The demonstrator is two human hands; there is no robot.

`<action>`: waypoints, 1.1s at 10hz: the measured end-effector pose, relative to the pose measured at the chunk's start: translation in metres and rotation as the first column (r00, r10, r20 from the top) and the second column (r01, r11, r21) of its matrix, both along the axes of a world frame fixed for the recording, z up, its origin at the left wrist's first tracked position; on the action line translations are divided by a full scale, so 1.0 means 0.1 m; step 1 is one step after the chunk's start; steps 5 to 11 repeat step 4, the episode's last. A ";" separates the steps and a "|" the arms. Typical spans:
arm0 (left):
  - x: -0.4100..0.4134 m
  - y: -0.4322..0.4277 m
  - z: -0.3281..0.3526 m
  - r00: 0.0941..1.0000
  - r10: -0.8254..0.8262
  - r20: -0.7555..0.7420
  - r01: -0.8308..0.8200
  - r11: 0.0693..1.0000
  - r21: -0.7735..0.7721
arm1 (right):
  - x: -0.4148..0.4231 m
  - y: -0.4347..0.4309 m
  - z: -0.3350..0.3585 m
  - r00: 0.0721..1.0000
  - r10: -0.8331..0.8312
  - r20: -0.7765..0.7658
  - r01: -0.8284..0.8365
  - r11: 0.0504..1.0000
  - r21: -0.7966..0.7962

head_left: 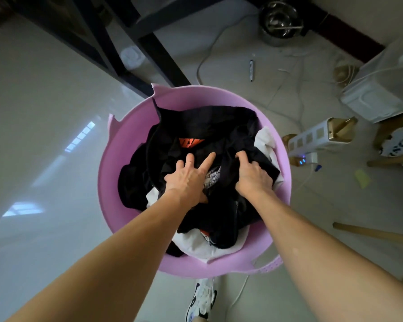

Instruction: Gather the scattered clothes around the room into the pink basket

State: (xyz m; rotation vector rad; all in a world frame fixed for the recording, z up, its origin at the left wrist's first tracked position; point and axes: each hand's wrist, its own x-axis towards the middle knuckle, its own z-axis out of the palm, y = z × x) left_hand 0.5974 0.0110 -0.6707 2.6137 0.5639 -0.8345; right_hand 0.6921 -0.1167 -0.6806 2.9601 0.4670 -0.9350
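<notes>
The pink basket (116, 159) stands on the floor right below me, filled with clothes. Most of the pile is black clothing (209, 122), one piece with an orange print (191, 142); white cloth (265, 140) shows at the right side and the near side, and a checked piece (211, 177) lies between my hands. My left hand (189, 175) lies flat on the pile with its fingers spread. My right hand (251, 173) has its fingers curled into a fold of the black clothing.
A dark table frame (149, 43) stands behind the basket. On the right floor lie a white power strip (312, 138), cables, a pen (252, 69), a metal pot (279, 22), a white appliance (382, 89) and wooden legs. My white shoe (203, 298) is just below the basket.
</notes>
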 end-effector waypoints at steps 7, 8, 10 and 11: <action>-1.74 -0.14 1.54 0.966 0.091 0.241 -0.079 0.995 -0.061 | -1.01 -0.46 1.65 0.998 -0.064 0.016 0.061 0.988 0.143; -1.74 -0.14 1.54 0.966 0.091 0.241 -0.079 0.995 -0.061 | -1.01 -0.46 1.65 0.998 -0.064 0.016 0.061 0.988 0.143; -1.74 -0.14 1.54 0.966 0.091 0.241 -0.079 0.995 -0.061 | -1.01 -0.46 1.65 0.998 -0.064 0.016 0.061 0.988 0.143; -1.74 -0.14 1.54 0.966 0.091 0.241 -0.079 0.995 -0.061 | -1.01 -0.46 1.65 0.998 -0.064 0.016 0.061 0.988 0.143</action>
